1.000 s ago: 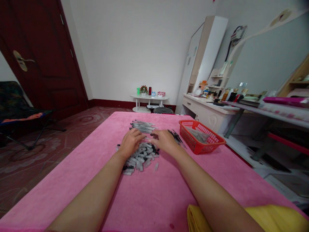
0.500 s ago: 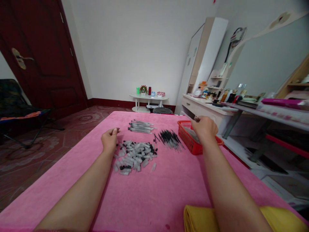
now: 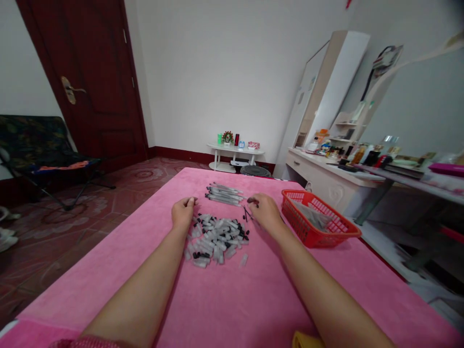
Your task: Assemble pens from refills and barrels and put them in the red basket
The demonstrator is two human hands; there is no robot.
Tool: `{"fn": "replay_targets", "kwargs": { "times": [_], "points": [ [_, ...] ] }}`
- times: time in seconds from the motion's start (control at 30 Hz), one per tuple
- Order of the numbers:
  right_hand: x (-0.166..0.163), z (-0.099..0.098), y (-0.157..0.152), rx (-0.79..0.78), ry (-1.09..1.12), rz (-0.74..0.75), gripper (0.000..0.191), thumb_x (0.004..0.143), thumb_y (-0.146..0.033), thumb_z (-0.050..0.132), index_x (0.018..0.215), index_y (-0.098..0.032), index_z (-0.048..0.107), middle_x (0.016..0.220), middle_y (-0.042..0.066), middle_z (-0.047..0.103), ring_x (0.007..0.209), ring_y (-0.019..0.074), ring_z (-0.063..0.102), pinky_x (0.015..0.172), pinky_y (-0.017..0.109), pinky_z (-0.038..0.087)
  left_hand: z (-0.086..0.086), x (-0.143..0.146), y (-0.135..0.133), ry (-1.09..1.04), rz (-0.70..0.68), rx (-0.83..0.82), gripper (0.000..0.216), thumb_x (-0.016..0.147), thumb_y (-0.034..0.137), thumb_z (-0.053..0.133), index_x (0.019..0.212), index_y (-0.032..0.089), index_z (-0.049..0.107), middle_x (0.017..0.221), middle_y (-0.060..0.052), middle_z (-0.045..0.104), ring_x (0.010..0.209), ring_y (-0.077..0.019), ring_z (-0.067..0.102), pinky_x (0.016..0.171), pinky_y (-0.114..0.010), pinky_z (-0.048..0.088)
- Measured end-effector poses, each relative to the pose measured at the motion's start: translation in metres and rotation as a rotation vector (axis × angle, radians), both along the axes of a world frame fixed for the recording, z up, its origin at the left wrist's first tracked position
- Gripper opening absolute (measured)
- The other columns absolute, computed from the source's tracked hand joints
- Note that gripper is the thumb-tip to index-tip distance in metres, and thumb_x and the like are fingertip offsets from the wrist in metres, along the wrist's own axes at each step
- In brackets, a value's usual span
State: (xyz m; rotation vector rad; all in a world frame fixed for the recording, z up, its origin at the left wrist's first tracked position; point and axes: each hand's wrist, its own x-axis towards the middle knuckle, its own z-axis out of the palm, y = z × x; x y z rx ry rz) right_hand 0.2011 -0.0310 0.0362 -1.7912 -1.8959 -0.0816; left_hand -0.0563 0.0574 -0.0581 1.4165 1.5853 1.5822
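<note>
My left hand (image 3: 184, 212) is closed in a pinch at the left of a heap of clear and black pen caps (image 3: 219, 237). Anything between its fingertips is too small to make out. My right hand (image 3: 266, 210) is over the place where black pen refills lie, with its fingers curled together and mostly hiding them. What those fingers hold cannot be seen. A few loose black refills (image 3: 247, 214) show beside its fingertips. Behind the caps, between both hands, lies a row of clear pen barrels (image 3: 224, 193) with dark ends.
A red plastic basket (image 3: 315, 237) with clear pieces in it stands to the right of my right hand. Pink cloth (image 3: 224, 309) covers the table. Part of a yellow cloth (image 3: 306, 340) lies at the near edge. A dressing table (image 3: 311, 166) stands beyond on the right.
My right hand has moved left, from above the red basket to over the black refills. My left hand stays pinched by the caps. The camera view has turned slightly left.
</note>
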Motion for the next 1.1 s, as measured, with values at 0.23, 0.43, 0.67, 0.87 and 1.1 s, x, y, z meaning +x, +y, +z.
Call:
{"fn": "replay_targets", "kwargs": {
  "times": [0.23,0.43,0.67,0.87,1.1],
  "points": [
    [-0.037,-0.034,0.046,-0.143,-0.2,-0.048,0.027,0.078,-0.014,0.052,0.099,-0.018,0.068,0.105,0.009,0.066,0.103,0.0198,0.056,0.084,0.026,0.041,-0.001,0.0,0.001,0.064,-0.018,-0.028,0.033,0.081,0.039,0.047,0.091,0.018,0.071,0.084,-0.007,0.072,0.08,-0.0198,0.066,0.073,-0.029,0.047],
    [-0.045,-0.04,0.065,-0.135,-0.314,-0.125,0.025,0.081,-0.017,0.051,0.101,-0.016,0.066,0.106,0.013,0.065,0.101,0.0242,0.057,0.08,0.03,0.043,0.004,0.003,-0.001,0.07,-0.017,-0.084,0.031,0.082,0.039,0.047,0.091,0.02,0.071,0.085,-0.006,0.073,0.08,-0.0199,0.065,0.074,-0.029,0.047],
    [-0.054,-0.04,0.069,-0.151,-0.384,-0.151,0.027,0.081,-0.017,0.054,0.105,-0.012,0.064,0.109,0.019,0.063,0.103,0.0274,0.057,0.078,0.033,0.044,0.008,0.004,-0.005,0.065,-0.021,-0.107,0.03,0.082,0.038,0.048,0.09,0.021,0.071,0.085,-0.006,0.073,0.081,-0.0201,0.066,0.073,-0.029,0.046],
    [-0.053,-0.036,0.059,-0.152,-0.407,-0.116,0.021,0.08,-0.013,0.053,0.095,-0.011,0.068,0.1,0.017,0.067,0.1,0.0258,0.059,0.083,0.034,0.041,0.008,0.004,-0.005,0.076,-0.022,-0.099,0.029,0.082,0.037,0.048,0.089,0.021,0.071,0.085,-0.006,0.073,0.081,-0.0201,0.066,0.073,-0.029,0.046],
    [-0.054,-0.022,0.024,-0.079,0.073,-0.067,0.02,0.08,-0.021,0.049,0.092,-0.016,0.065,0.089,0.01,0.069,0.087,0.0201,0.063,0.074,0.028,0.043,0.016,0.006,-0.011,0.172,-0.049,-0.003,0.029,0.082,0.037,0.048,0.09,0.02,0.071,0.085,-0.007,0.072,0.081,-0.0205,0.064,0.074,-0.03,0.046]
  ]
}}
